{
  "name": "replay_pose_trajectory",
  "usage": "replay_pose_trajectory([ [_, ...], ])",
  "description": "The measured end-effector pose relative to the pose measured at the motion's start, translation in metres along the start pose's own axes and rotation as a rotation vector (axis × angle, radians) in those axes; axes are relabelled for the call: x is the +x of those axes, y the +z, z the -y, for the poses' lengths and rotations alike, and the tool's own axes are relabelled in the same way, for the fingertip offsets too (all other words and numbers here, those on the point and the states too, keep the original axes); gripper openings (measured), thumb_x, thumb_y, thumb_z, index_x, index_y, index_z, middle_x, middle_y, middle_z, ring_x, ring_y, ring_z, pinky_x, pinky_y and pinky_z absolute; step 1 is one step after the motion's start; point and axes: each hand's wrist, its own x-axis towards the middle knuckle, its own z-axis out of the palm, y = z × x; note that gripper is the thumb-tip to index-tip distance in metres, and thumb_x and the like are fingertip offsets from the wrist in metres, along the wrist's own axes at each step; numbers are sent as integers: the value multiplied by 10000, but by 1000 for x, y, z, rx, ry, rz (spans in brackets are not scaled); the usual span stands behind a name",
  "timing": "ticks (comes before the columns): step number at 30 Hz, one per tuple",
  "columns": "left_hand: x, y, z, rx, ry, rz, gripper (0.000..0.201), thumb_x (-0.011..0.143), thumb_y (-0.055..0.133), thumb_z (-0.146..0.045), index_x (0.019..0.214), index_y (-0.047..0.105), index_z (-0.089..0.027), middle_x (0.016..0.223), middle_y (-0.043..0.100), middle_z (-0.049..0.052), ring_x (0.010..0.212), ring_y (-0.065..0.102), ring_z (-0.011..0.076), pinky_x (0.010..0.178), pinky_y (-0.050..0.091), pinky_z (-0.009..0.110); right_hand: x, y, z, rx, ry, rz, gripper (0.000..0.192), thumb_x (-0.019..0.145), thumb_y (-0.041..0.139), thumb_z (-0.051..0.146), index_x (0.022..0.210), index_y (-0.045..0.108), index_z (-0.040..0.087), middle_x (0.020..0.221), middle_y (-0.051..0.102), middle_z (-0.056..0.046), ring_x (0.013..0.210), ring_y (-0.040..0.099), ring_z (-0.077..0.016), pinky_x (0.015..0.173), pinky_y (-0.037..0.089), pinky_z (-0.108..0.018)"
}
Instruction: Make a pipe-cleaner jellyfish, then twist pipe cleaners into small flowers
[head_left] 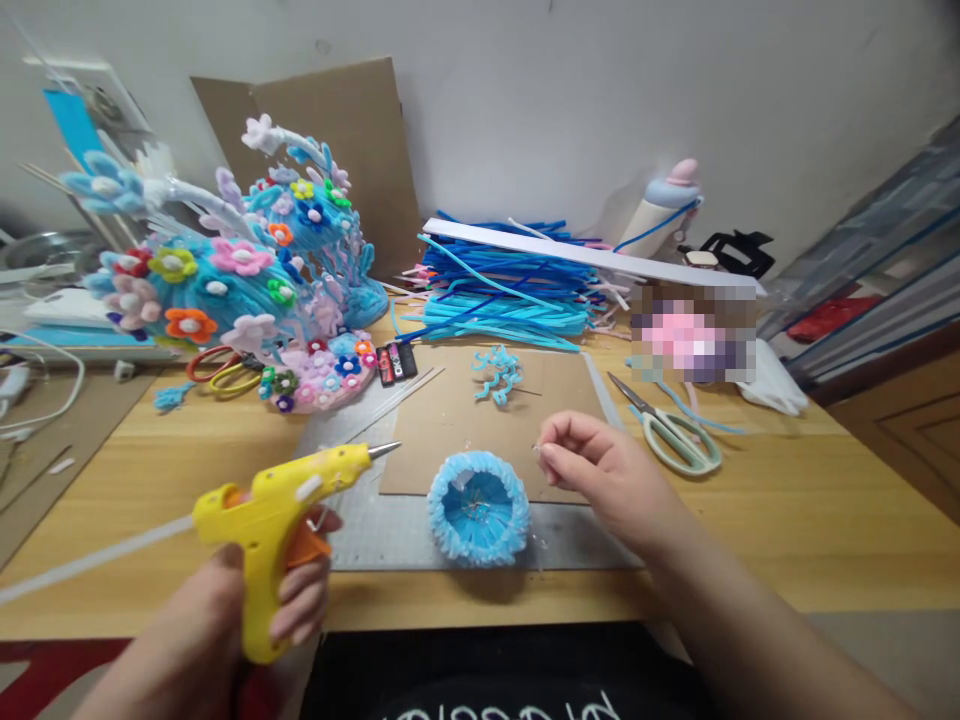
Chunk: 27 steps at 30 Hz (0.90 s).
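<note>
The left hand (247, 610) has its grip clenched on a yellow glue gun (277, 510), nozzle pointing right. The right hand (600, 475) pinches something tiny just beside the blue fuzzy cup (478, 505) on the tabletop (787, 500). Scissors (675, 430) lie right; a flowered sculpture (247, 290) and pipe cleaners (502, 285) stand behind.

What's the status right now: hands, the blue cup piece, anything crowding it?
Left hand grips yellow glue gun, nozzle toward blue fuzzy cup. Right hand pinched beside cup, contents too small to tell. Scissors lie apart, right.
</note>
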Motion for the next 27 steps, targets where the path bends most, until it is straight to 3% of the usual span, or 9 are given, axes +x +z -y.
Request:
replay_pose_trajectory([
  [2, 8, 28, 9, -89, -24, 34, 554, 631, 637, -674, 900, 671, -190, 541, 423, -44, 405, 368, 55, 427, 387, 209, -6, 4, 8, -21, -35, -15, 107, 819, 571, 272, 764, 535, 187, 629, 508, 30, 573, 468, -98, 544, 394, -218],
  [4, 11, 48, 13, -107, 23, 8, 567, 666, 590, -699, 816, 684, -161, 540, 456, -29, 421, 399, 65, 448, 405, 218, -15, 7, 16, -66, -60, -33, 97, 821, 575, 263, 760, 542, 194, 640, 508, 26, 574, 466, -99, 531, 390, -213],
  [8, 9, 69, 16, -81, 7, -2, 628, 581, 597, -761, 683, 669, -146, 693, 641, 60, 470, 517, 115, 457, 449, 251, -35, 12, 30, -135, -41, -37, 96, 839, 552, 255, 755, 554, 208, 632, 507, 22, 563, 464, -105, 499, 376, -209],
  [12, 8, 73, 21, -94, -135, -1, 553, 633, 622, -699, 679, 659, -150, 664, 658, 80, 499, 551, 134, 490, 473, 256, -44, 14, 36, -105, 9, -29, 106, 832, 544, 244, 733, 546, 206, 608, 483, 28, 534, 431, -97, 478, 355, -206],
  [16, 10, 69, 28, -139, -89, 38, 528, 662, 603, -690, 675, 650, -165, 607, 605, 38, 442, 495, 98, 443, 444, 234, -45, 14, 37, -5, 74, -33, 98, 818, 546, 241, 729, 527, 204, 551, 426, 54, 479, 358, -78, 435, 300, -193],
  [22, 12, 66, 32, -125, -29, 92, 537, 659, 595, -700, 659, 652, -166, 575, 577, 32, 425, 482, 101, 405, 443, 240, -46, 17, 36, 166, 189, 73, 98, 806, 558, 251, 740, 513, 193, 514, 401, 73, 446, 321, -61, 415, 251, -182],
  [27, 8, 76, 26, -162, -99, 6, 532, 600, 647, -701, 629, 606, -172, 548, 551, -4, 408, 462, 72, 396, 411, 202, -46, 21, 36, 203, 192, 93, 112, 800, 569, 262, 738, 514, 186, 509, 406, 76, 444, 332, -56, 421, 254, -180],
])
